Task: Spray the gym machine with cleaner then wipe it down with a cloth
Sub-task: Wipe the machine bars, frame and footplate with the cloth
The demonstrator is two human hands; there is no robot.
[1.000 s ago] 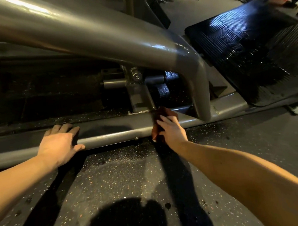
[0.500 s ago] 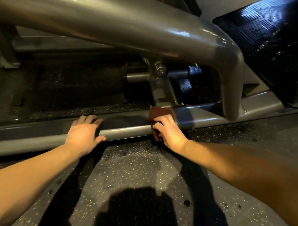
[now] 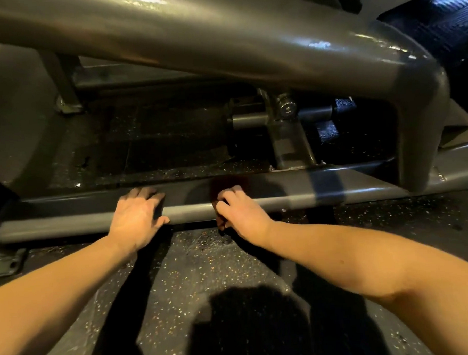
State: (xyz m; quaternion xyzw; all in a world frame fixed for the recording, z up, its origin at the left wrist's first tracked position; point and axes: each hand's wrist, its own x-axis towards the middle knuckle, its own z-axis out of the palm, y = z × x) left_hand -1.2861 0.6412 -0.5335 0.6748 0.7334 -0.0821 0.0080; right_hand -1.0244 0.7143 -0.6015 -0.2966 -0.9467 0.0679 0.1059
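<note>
Fingers point(image 3: 229, 195) of the right hand point(image 3: 242, 214) are curled down over one dark red cloth point(image 3: 229, 182), pinning it against the top of the lower rail point(image 3: 68, 222) of the grey gym machine point(image 3: 420, 115). Only the far edge of the cloth shows beyond the knuckles. The left hand point(image 3: 138, 219) lies flat on the same rail just beside it. Its fingers point(image 3: 144, 193) are straight and relaxed over the top, gripping nothing, and the thumb rests on the rail's near side. There are two bare hands and two bare forearms, both reaching in from the bottom of the view. Two long grey tubes are visible. One is the low rail under the hands. The other is a thick upper tube point(image 3: 221, 35) crossing overhead, which bends down at the right to meet the rail. Between them one shiny pivot bolt point(image 3: 287, 109) sits on a short bracket. One black ribbed footplate point(image 3: 451, 12) shows in the top right corner, and one flat metal foot point(image 3: 6, 263) lies at the left edge. Underfoot is dark speckled rubber floor point(image 3: 204, 259), with one rounded shadow point(image 3: 250, 324) between the arms. Half a second ago the cloth sat directly below the pivot bracket. Now the right hand has slid it leftward along the rail, clear of the bracket and much nearer the left hand, which is still flat on the rail.
</note>
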